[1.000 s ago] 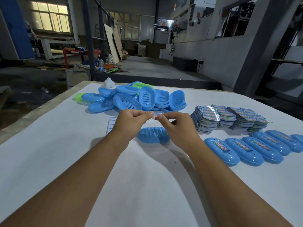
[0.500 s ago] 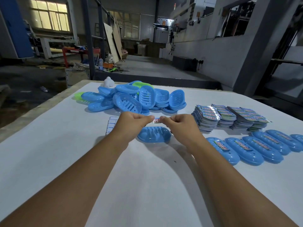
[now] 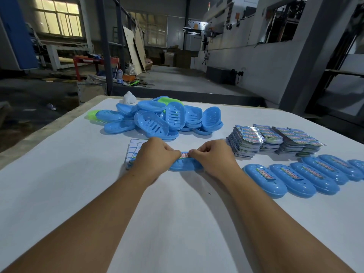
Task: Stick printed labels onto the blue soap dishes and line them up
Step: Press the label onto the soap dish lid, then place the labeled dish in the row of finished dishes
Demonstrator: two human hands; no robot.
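Observation:
A small printed label [image 3: 184, 154] is stretched between my two hands just above an upturned blue soap dish [image 3: 185, 165] on the white table [image 3: 59, 174]. My left hand [image 3: 155, 154] pinches the label's left end and my right hand [image 3: 213, 156] pinches its right end. The label's lower edge meets the dish's top. Both hands hide the ends of the dish. To the right, several labelled blue dishes [image 3: 295, 178] lie side by side in a row.
A heap of unlabelled blue dishes [image 3: 167, 119], with a couple of green ones, sits at the table's far side. Stacks of printed label sheets [image 3: 275, 140] stand right of my hands. A used label sheet [image 3: 133, 148] lies under my left hand.
Both hands have carried the label forward and down, from the air above the dish onto its top.

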